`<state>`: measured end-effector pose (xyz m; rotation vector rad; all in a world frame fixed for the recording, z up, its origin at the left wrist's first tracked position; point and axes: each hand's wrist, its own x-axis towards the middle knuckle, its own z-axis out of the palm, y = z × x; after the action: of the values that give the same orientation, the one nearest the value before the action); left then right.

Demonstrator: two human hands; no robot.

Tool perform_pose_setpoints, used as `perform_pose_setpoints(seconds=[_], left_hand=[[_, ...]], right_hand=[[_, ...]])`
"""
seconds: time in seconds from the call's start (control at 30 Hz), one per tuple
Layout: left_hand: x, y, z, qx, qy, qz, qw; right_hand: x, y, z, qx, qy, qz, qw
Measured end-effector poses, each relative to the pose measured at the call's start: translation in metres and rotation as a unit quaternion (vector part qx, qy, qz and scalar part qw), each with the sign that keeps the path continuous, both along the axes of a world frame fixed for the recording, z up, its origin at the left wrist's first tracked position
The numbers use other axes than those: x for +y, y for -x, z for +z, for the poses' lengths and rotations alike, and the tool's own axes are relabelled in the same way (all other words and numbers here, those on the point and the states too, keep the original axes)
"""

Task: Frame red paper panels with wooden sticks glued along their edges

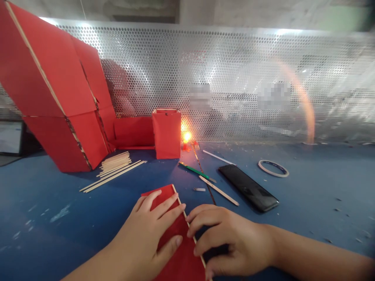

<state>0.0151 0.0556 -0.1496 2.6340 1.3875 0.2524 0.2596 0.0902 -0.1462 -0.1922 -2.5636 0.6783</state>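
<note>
1. Two bare hands are at work. The left hand lies with its fingers spread wide over one red panel; the right hand has its fingers curled, tips at one pale strip along the panel's edge. Whether they pinch or only press it, one cannot tell.
2. The panel is flat and matt, on the surface at the near centre; the strip is slim, straight and wood-like. The hands hide part of both, and the frame cuts off the near end.
3. Just beyond are one green-handled tool, one flat wooden stick and one small white piece.
4. To the right are one glossy black phone, one thin white strip touching or nearly touching its far end, and one pale ring-shaped roll.
5. To the left lies one fanned pile of thin pale sticks, overlapping too closely to count.
6. Farther back stand one small upright red box, hollow on top, and one tall red structure with pale and scorched-looking seams. A long red piece lies between them. One glowing flame burns beside the box.
7. A perforated metal screen closes off the back.
</note>
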Motion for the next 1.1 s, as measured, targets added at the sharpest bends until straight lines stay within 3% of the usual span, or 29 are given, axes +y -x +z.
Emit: perform_pose_setpoints(seconds=[1.1], left_hand=[[-0.0022, 0.0001, 0.0015, -0.007, -0.013, -0.004, 1.000]], right_hand=[[0.0031, -0.0012, -0.0026, -0.036, 0.016, 0.006, 0.999]])
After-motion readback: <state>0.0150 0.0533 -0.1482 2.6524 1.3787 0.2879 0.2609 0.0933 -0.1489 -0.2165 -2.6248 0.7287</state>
